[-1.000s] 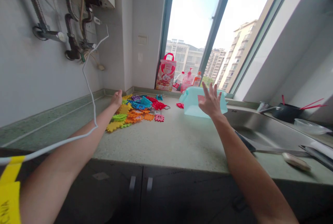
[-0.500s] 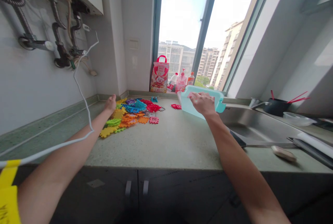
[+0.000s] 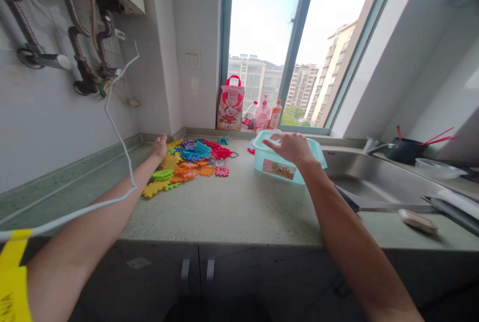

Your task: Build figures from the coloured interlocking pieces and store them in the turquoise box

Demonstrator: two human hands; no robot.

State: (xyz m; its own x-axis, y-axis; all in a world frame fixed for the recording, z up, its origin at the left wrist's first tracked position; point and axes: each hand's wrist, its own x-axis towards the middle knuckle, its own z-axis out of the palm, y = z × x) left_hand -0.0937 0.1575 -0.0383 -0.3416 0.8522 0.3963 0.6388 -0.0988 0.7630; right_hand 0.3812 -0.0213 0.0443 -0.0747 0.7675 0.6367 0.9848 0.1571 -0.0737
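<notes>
My left hand (image 3: 159, 146) rests on its side at the left edge of a pile of colourful interlocking plastic pieces (image 3: 194, 160); its thumb points up and the fingers, partly hidden, look loose. Over a translucent teal plastic box (image 3: 258, 162) lies a teal lid (image 3: 316, 148). On top of the lid is my right hand (image 3: 294, 146), thumb spread to the left and nothing clasped. How firmly the lid sits cannot be made out. The box's front bears a picture label (image 3: 279, 169). A red piece (image 3: 250, 151) peeks out at its left.
At the right is a steel sink (image 3: 359, 177) with a tap (image 3: 372, 145). A pink packet (image 3: 231, 107) and bottles (image 3: 262, 115) stand by the window. A white cable (image 3: 125, 152) hangs across my left arm. A soap-like bar (image 3: 417, 221) lies near the front.
The teal lid, tilted up towards me before, now lies flatter over the box, and the box's label shows. My right hand's thumb has spread. My left hand has hardly moved.
</notes>
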